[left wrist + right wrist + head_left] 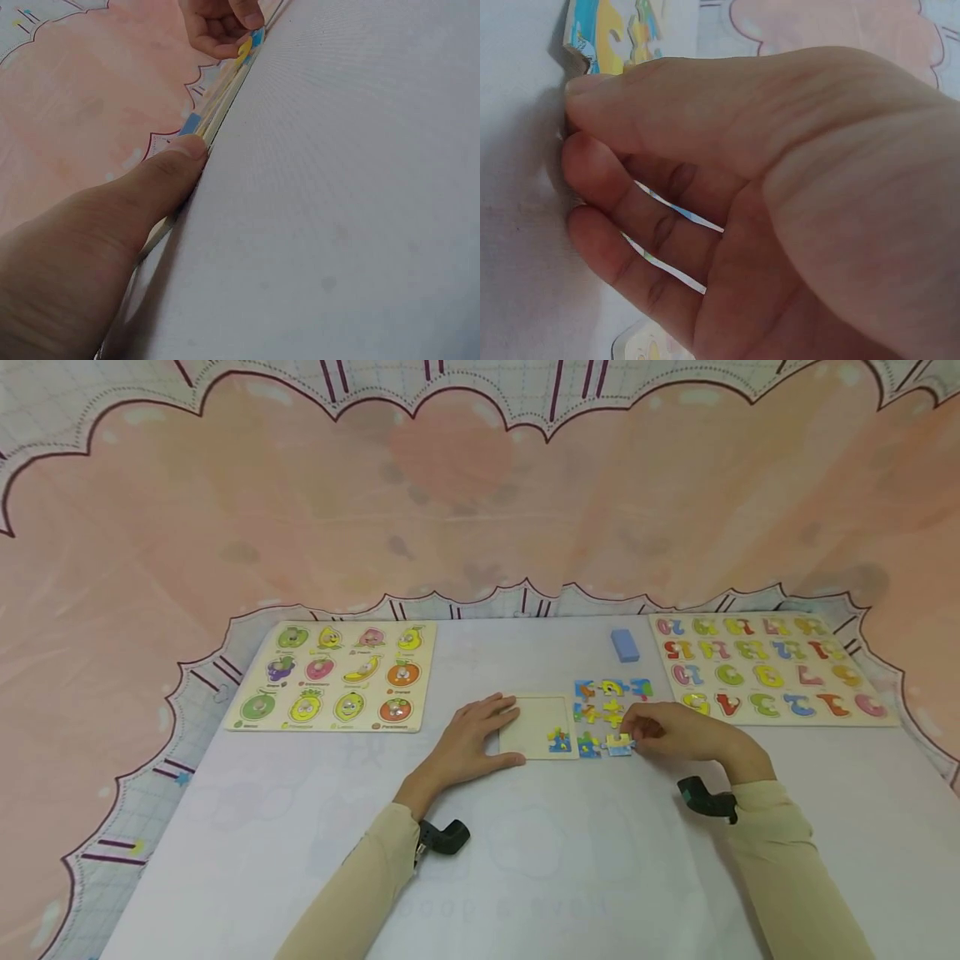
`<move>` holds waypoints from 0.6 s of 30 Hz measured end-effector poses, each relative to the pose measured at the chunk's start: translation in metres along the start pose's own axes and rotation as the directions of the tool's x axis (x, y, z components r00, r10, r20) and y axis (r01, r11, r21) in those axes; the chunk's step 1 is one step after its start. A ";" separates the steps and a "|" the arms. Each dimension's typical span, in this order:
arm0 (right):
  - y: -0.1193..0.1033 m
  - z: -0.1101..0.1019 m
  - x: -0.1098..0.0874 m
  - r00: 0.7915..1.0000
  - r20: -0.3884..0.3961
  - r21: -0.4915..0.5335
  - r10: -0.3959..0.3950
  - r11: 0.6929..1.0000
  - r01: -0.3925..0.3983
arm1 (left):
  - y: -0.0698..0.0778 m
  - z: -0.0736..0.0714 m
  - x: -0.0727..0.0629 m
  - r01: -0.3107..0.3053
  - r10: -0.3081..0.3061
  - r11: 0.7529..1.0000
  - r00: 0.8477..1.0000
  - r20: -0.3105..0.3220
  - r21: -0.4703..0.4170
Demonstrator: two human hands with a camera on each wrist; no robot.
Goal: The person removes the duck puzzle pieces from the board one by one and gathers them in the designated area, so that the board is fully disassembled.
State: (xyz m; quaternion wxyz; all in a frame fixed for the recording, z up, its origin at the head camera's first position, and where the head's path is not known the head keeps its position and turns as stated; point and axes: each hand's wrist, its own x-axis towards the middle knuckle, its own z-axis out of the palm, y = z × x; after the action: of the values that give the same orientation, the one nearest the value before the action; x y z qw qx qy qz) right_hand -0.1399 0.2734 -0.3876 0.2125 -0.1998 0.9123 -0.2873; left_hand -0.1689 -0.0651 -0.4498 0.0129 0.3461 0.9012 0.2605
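Observation:
A shallow wooden puzzle tray (pixel 528 727) lies on the table, with joined blue and yellow pieces (pixel 559 741) in its lower right corner. My left hand (pixel 480 735) rests over the tray's left side, fingers spread on its surface and the thumb along the near edge. In the left wrist view that thumb (pixel 169 172) presses the tray's rim. To the tray's right, several loose jigsaw pieces (pixel 587 713) lie in rows. My right hand (pixel 663 732) pinches a yellow and blue jigsaw piece (pixel 619 744) at the near right of these rows; its fingertips are partly hidden.
At the left lies a fruit puzzle board (pixel 337 672) with knobbed pieces. A number puzzle board (pixel 765 672) lies at the right, beyond my right hand. Between this board and the loose pieces' far side is a blue block (pixel 625 646). A patterned cloth borders the white table.

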 end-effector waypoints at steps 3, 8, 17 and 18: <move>0.001 0.000 -0.001 1.000 0.001 0.000 0.004 1.000 -0.004 | 0.000 0.000 0.000 0.001 -0.001 1.000 1.000 0.000 0.002; 0.001 -0.001 -0.001 1.000 0.003 -0.004 0.005 1.000 -0.005 | -0.001 0.001 0.000 0.007 -0.007 1.000 1.000 0.006 0.001; 0.001 0.001 0.000 1.000 -0.003 -0.011 0.005 1.000 -0.005 | -0.001 0.000 -0.001 -0.001 0.001 1.000 1.000 0.000 -0.005; 0.001 0.001 -0.001 1.000 -0.003 -0.009 0.005 1.000 -0.005 | -0.001 0.000 -0.001 0.000 0.000 1.000 1.000 0.004 -0.011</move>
State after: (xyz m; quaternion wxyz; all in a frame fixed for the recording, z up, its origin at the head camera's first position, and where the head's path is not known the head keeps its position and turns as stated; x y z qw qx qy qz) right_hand -0.1391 0.2741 -0.3889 0.2109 -0.1981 0.9144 -0.2831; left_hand -0.1685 -0.0658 -0.4507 0.0165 0.3465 0.8997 0.2650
